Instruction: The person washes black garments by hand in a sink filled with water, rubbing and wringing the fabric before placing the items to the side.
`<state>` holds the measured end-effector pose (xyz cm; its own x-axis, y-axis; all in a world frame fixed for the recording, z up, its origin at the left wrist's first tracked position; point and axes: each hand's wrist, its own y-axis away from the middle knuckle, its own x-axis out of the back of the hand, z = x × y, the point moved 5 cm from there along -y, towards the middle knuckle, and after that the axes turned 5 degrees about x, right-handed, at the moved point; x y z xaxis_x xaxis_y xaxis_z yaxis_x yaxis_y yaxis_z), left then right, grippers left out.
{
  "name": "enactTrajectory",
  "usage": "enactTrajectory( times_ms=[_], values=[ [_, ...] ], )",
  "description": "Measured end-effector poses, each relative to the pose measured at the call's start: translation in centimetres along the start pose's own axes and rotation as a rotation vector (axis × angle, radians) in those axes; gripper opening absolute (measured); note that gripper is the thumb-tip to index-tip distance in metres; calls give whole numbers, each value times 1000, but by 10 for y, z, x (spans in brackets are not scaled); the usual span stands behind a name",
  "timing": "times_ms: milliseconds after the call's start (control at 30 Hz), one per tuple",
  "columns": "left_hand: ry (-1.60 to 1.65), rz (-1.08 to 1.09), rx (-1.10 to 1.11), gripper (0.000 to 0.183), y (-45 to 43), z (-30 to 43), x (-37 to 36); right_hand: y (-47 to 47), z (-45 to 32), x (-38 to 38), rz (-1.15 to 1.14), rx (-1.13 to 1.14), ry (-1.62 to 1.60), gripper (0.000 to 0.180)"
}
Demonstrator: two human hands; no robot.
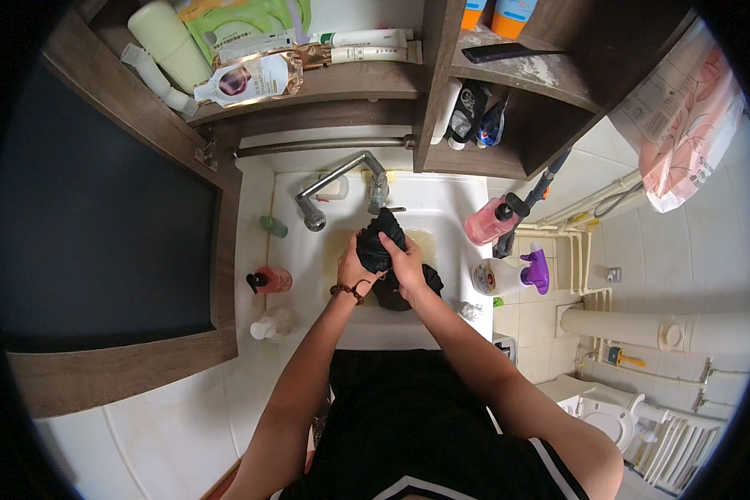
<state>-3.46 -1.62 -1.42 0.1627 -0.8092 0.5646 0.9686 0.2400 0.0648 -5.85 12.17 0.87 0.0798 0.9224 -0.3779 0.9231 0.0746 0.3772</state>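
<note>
A bunched black cloth (380, 245) is held between my two hands above a white sink (456, 281). My left hand (354, 264), with a beaded bracelet at its wrist, grips the cloth from its left side. My right hand (406, 259) holds the same cloth from the right, its thumb across the front. Below, more dark fabric (432, 281) lies in the cloudy water (424, 242) of the basin; whether it joins the held cloth cannot be told. The metal faucet (378, 187) stands just beyond the cloth, its spout swung to the left.
Pink pump bottle (489, 220) and purple-headed spray bottle (500, 277) stand on the sink's right edge. A red pump bottle (275, 280) and a green bottle (274, 226) are at left. Wooden shelves (350, 87) overhang the far side; an open cabinet door (228, 300) stands at left.
</note>
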Motion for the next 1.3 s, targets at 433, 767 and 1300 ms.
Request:
enactTrajectory(
  times_ms=[433,767,1300],
  values=[
    [195,-304,191,62,-2,-37,-26,-42,12,38,-257,132,533,52],
    [-620,-13,-661,25,27,51,-16,-50,65,43,-121,-628,142,95],
    [143,-310,-37,38,-2,-14,-32,-65,27,12,52,264,571,14]
  ],
)
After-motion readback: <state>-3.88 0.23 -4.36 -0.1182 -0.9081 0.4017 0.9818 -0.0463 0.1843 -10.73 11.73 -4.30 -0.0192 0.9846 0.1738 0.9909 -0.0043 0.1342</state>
